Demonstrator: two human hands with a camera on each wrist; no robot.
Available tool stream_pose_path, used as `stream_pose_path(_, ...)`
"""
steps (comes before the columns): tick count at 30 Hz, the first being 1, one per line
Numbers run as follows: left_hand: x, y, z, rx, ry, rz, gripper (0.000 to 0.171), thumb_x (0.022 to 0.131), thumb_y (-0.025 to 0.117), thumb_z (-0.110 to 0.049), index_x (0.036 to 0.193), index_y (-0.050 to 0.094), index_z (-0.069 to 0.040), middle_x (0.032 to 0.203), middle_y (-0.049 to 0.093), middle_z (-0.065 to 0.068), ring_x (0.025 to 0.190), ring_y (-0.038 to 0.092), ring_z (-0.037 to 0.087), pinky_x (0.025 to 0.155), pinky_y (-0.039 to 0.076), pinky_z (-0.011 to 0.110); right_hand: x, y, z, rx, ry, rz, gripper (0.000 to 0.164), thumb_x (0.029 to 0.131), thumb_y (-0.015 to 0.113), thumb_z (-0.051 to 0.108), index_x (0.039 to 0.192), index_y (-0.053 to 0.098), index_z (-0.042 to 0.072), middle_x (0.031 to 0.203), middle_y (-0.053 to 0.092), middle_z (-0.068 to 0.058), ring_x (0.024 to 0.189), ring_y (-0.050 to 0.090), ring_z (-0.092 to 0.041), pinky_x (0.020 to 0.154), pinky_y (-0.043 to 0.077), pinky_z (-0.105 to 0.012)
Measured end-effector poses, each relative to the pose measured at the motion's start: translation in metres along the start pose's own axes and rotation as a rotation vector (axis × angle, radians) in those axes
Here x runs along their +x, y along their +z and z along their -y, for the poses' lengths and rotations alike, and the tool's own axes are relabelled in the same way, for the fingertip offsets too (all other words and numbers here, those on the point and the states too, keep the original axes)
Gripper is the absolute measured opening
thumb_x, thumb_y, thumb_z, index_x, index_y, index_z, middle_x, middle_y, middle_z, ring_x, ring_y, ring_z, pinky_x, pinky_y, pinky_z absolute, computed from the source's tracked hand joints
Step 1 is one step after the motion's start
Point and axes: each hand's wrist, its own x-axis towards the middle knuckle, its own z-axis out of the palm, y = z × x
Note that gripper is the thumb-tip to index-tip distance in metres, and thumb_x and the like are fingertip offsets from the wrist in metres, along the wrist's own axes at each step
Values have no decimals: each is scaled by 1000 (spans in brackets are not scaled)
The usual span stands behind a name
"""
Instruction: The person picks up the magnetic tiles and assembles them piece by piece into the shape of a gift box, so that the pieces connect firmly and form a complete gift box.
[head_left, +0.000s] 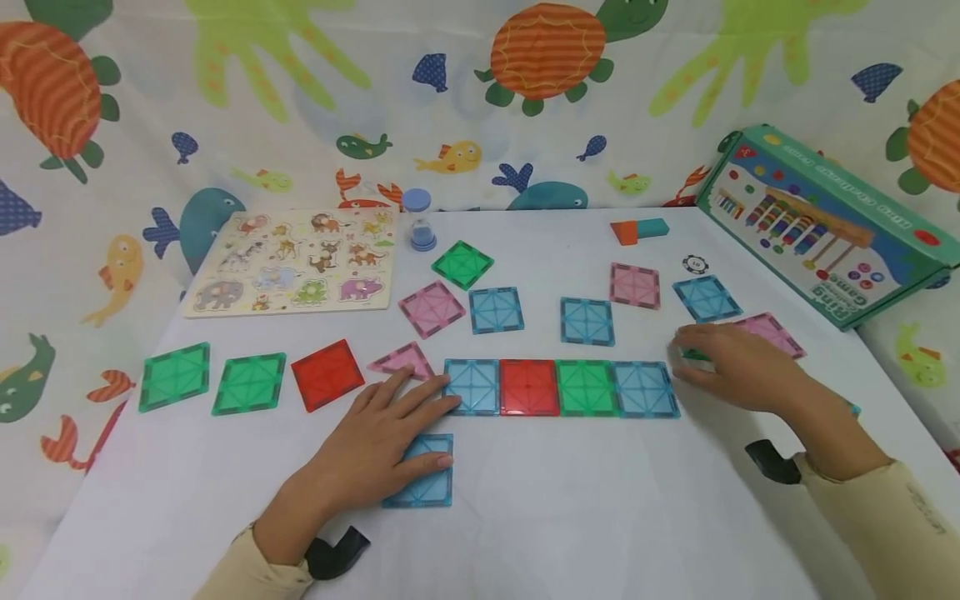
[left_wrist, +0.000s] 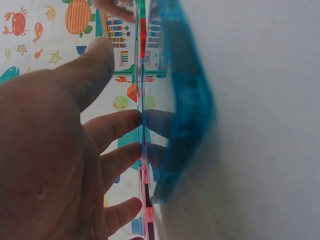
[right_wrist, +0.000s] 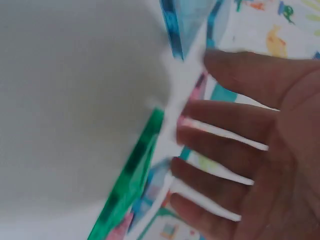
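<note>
A straight row of square see-through magnetic tiles lies mid-table: a blue tile (head_left: 476, 375), a red tile (head_left: 529, 388), a green tile (head_left: 588, 388) and another blue tile (head_left: 647, 390). With fingers spread, my left hand (head_left: 367, 450) rests its fingertips at the row's left end. Its thumb lies over a separate blue tile (head_left: 429, 493) below the row. At the row's right end hovers my right hand (head_left: 738, 367), fingers extended and nothing gripped in the right wrist view. Beside those fingers is a green tile (right_wrist: 127, 180), mostly hidden by the hand in the head view.
Loose tiles surround the row, among them a red tile (head_left: 327, 375), a green tile (head_left: 250, 383) and a pink tile (head_left: 634, 286). Behind them are an animal puzzle board (head_left: 300, 262), a small sand timer (head_left: 420, 221), an orange-and-teal piece (head_left: 637, 230) and a toy box (head_left: 825, 225).
</note>
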Motion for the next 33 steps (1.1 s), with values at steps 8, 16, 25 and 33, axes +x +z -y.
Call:
stream_pose_path(8,-1,6,1,-29,-1,0,70,86,43,-70,147,29,-39,156,21,-9,143,12,30,107,23,59,62,11,30,79,-159,-21,51,93,60,31,140,47,18,147,39,-6,137,30,-31,103,32,-57)
stream_pose_path(16,-3,5,1,-35,-7,6,69,85,43,-70,147,29,-40,156,19,-11,143,11,29,107,22,58,66,23,41,113,-225,73,51,95,55,37,142,44,23,153,31,-3,141,25,-28,102,37,-53)
stream_pose_path(25,-3,1,2,-4,-1,-3,70,85,44,-69,147,29,-39,156,20,-9,143,11,29,107,24,58,39,18,17,167,-190,24,42,95,55,36,135,54,22,149,38,-3,137,33,-31,100,37,-56)
stream_pose_path(33,1,2,0,-10,5,-6,70,85,44,-69,147,29,-40,156,20,-10,144,10,29,106,25,58,31,18,17,125,-191,-34,41,93,60,34,131,58,19,143,46,-6,132,40,-32,97,41,-55)
